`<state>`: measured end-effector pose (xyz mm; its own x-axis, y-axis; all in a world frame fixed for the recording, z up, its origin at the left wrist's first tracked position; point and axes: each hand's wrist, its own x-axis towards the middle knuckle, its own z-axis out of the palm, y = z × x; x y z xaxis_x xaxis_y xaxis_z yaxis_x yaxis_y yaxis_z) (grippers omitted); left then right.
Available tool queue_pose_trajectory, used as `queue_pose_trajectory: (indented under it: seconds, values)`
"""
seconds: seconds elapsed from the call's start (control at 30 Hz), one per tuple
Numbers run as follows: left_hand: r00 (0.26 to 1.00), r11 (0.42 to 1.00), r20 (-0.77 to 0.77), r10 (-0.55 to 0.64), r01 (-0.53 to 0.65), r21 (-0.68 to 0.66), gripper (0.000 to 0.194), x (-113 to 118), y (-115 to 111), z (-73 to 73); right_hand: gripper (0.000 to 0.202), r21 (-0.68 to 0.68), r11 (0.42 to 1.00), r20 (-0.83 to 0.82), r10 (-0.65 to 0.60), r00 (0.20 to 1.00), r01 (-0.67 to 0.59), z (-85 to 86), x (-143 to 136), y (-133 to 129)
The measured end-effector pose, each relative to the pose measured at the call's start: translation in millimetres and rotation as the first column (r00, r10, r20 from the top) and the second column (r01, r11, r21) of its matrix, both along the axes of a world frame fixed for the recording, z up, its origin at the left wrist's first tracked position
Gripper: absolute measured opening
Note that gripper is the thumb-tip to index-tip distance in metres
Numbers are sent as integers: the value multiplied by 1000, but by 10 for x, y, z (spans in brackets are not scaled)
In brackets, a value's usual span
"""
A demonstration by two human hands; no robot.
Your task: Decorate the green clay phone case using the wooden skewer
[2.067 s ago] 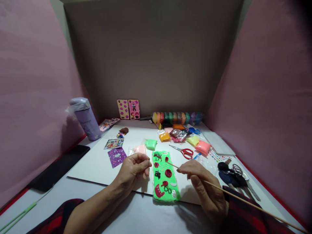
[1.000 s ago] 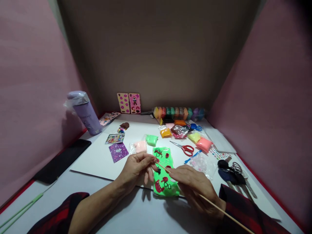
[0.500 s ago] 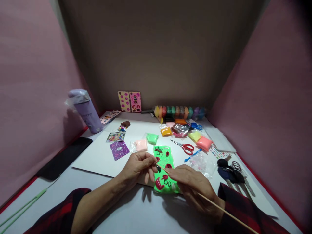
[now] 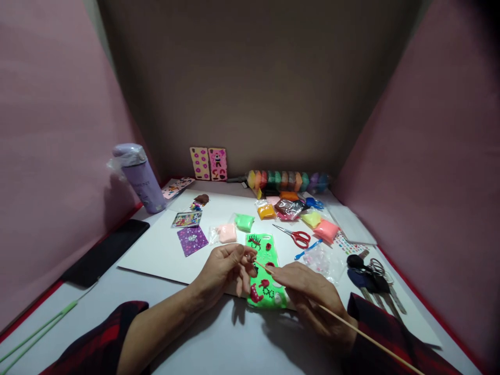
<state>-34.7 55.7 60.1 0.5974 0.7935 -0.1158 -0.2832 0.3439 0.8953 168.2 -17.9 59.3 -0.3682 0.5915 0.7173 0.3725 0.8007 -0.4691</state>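
Observation:
My right hand (image 4: 312,297) grips a long thin wooden skewer (image 4: 375,346), its tip pointing toward my left fingertips. My left hand (image 4: 226,268) is closed in a pinch at that tip, around a small piece too tiny to make out. Below both hands lies a bright green phone case (image 4: 269,243) with red, black and white clay decorations. My fingers hide part of its middle. Red-handled scissors (image 4: 299,238) and a blue plastic tool (image 4: 308,250) lie just beyond my right hand.
Bags of pink clay (image 4: 226,233), green clay (image 4: 244,222) and coral clay (image 4: 326,230) lie on the white board (image 4: 156,255). At the left stand a purple tumbler (image 4: 142,179) and a black phone (image 4: 105,252). Metal tools (image 4: 377,284) lie at the right.
My left fingertips have lifted slightly and shifted a little right, and the skewer tip has moved with them. The phone case stays in place.

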Motion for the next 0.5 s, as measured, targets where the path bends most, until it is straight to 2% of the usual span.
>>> queue_pose_trajectory:
  seconds: [0.17, 0.33, 0.5]
  values:
    - [999, 998, -38, 11, -9, 56, 33, 18, -41, 53, 37, -34, 999, -8, -21, 1000, 21, 26, -22, -24]
    - [996, 991, -66, 61, -53, 122, 19, 35, -45, 33, 35, -109, 992, -35, -71, 997, 67, 61, -69, -65]
    - [995, 991, -86, 42, -31, 127, 17, 21, -36, -17, 32, -104, 992, -70, -76, 995, 69, -43, -107, -26]
